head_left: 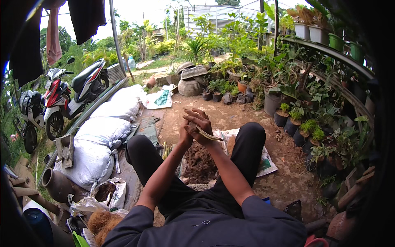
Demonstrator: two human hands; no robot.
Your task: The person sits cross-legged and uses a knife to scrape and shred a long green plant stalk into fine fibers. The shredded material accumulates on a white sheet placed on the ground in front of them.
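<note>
My left hand (185, 135) and my right hand (199, 123) are pressed together above my lap, with soil on the fingers. In my right hand, against the palm and thumb, is a thin, curved tan strip (209, 135), perhaps dried plant material. Its free end points to the right. The right hand partly covers the left, so whether the left grips anything is hidden. Below the wrists, between my knees, lies a heap of dark brown, fibrous soil mix (199, 163). A flattened printed sack (267, 165) lies beside my right knee.
Stuffed white sacks (92, 157) line the left, near a clay jar (57, 185) and an opened sack of soil (117, 193). Coconut fibre (103, 227) lies at lower left. Potted plants (282, 115) crowd the right. Stacked round pots (191, 83) stand ahead; motorbikes (57, 102) are parked outside.
</note>
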